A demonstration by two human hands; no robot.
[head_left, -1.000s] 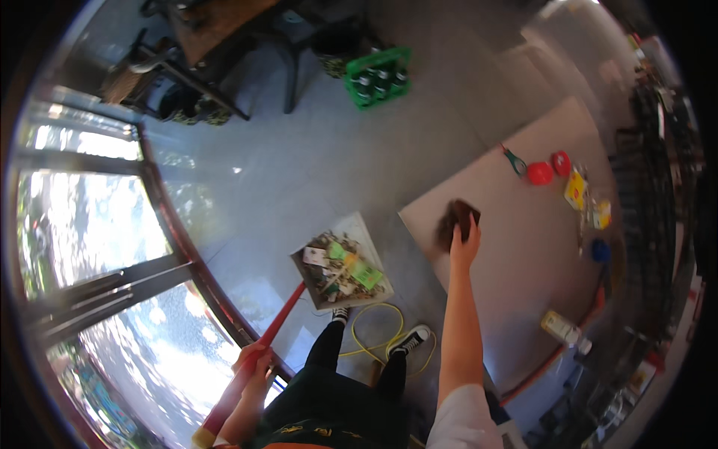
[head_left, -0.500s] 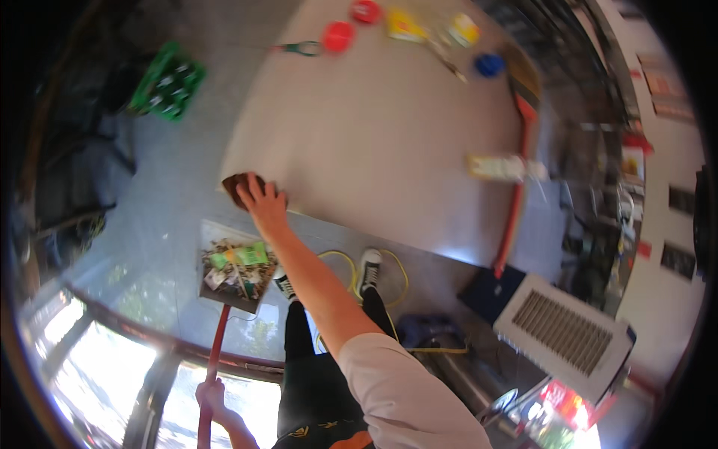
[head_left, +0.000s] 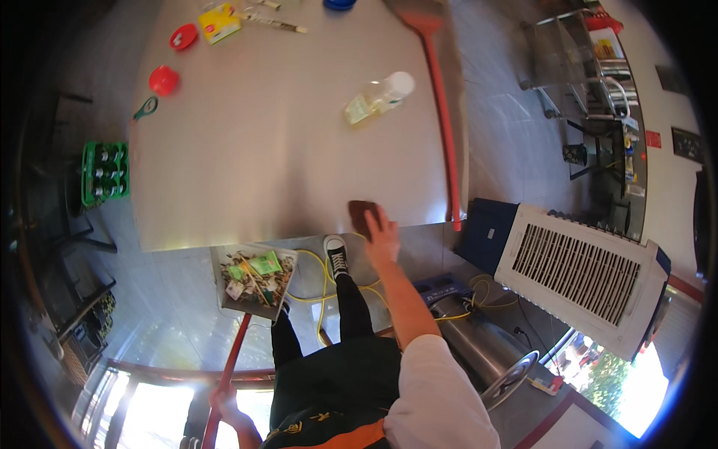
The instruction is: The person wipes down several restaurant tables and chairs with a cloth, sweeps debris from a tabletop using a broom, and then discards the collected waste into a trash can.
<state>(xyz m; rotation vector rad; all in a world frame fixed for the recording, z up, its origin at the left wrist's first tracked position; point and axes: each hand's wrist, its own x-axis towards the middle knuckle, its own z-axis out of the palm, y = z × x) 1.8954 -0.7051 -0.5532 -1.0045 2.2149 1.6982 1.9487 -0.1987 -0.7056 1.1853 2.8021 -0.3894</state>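
My left hand [head_left: 224, 402] is closed around the red handle [head_left: 238, 343] of a long-handled dustpan [head_left: 259, 307], low on the left. Butts, scraps and a green wrapper [head_left: 260, 264] fill the pan, which sits by my feet. At the near edge of a pale table [head_left: 247, 165], my right hand [head_left: 384, 243] grips a dark brown pad [head_left: 363, 215], slightly blurred. Its exact kind is unclear. Farther back on the table lies a clear bottle [head_left: 380, 97] with a white cap. A red-handled shovel-like tool [head_left: 440, 112] runs along the right side.
Red lids [head_left: 164, 79], a green-handled peeler [head_left: 147, 108] and a yellow packet [head_left: 219, 24] lie at the table's far left. A green bottle crate [head_left: 105, 173] stands beyond its left side. At right stand an air cooler [head_left: 576, 269] and a metal cylinder [head_left: 479, 348]; yellow hose [head_left: 324, 295] loops by my feet.
My right hand has moved right with the brown pad, from the table's near left corner along its near edge. The view has turned and shifted. My left hand still holds the dustpan handle.
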